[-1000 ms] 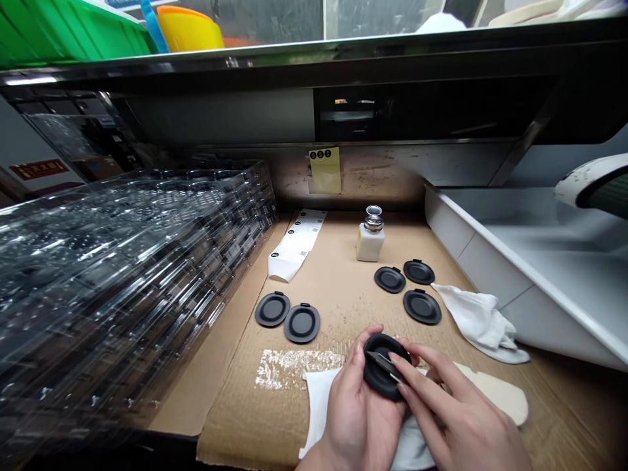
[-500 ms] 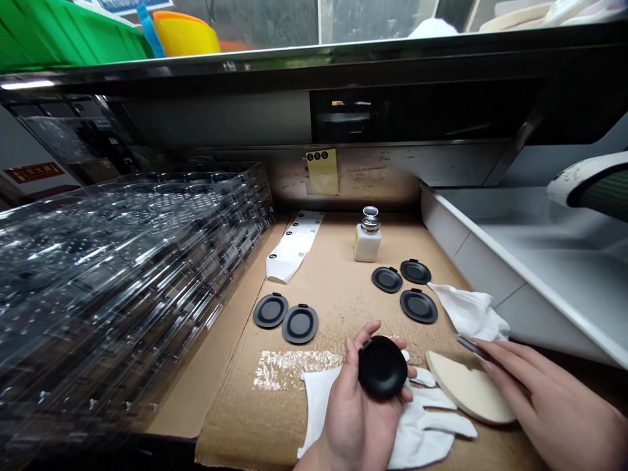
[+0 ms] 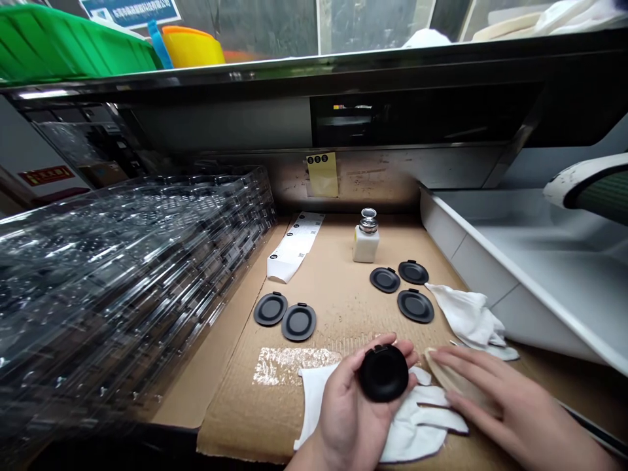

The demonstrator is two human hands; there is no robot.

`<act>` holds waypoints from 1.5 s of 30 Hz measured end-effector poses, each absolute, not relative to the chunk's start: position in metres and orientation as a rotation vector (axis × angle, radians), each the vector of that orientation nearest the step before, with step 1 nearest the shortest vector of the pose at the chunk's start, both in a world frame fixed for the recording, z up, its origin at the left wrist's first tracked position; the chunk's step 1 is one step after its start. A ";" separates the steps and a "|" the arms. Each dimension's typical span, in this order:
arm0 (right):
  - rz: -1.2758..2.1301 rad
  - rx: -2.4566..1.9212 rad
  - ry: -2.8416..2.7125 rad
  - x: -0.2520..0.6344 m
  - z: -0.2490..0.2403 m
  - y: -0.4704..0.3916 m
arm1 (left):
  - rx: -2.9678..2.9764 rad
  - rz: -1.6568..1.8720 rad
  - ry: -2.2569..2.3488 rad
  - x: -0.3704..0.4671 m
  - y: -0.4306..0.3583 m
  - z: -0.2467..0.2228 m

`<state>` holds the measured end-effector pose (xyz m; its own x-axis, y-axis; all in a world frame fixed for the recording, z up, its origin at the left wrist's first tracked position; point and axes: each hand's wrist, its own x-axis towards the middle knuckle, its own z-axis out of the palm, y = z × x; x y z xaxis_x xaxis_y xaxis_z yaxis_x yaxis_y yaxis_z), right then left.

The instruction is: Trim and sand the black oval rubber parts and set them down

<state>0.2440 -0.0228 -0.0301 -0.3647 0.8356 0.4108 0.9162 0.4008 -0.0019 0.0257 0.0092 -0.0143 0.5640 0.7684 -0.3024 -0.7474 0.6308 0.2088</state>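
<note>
My left hand (image 3: pixel 356 405) is palm up, fingers curled around a round black plastic lid (image 3: pixel 384 373) with a small hinge tab at its top. My right hand (image 3: pixel 505 392) spreads over a beige, half-round sponge pad (image 3: pixel 464 379), with fingertips and thumb at its edges. I cannot tell whether it grips the pad. A thin light tip (image 3: pixel 455 342) shows just beyond its fingers. Beneath my left hand lies a white glove (image 3: pixel 314 399). Two similar black lids (image 3: pixel 299 321) lie to the left, and three more (image 3: pixel 416 305) lie to the right.
Stacked clear plastic trays (image 3: pixel 196 261) fill the left side. A white pump bottle (image 3: pixel 366 239) and a label strip (image 3: pixel 297 242) stand farther back. On the right are a white cloth (image 3: pixel 468 314) and a white bin (image 3: pixel 471 242). A shelf edge (image 3: pixel 314 69) runs overhead.
My right hand has gone from holding slim metal tweezers to spreading its fingers over the beige pad. In my left hand the black lid has turned slightly, so its hinge tab shows at the top.
</note>
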 end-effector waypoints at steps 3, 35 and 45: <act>-0.257 -1.537 -2.111 0.244 -0.017 -0.020 | 0.123 0.918 0.401 0.027 0.008 -0.015; -0.003 -1.025 -2.276 0.200 -0.005 -0.015 | 0.282 0.963 0.471 0.035 0.007 -0.012; 0.007 -1.029 -2.185 0.197 -0.011 -0.015 | 0.256 0.990 0.460 0.035 0.008 -0.013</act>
<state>0.1973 -0.0148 -0.0107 -0.4303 0.6753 0.5990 0.6714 0.6829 -0.2877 0.0347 0.0083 -0.0125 0.4643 0.8481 -0.2555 -0.7419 0.5299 0.4108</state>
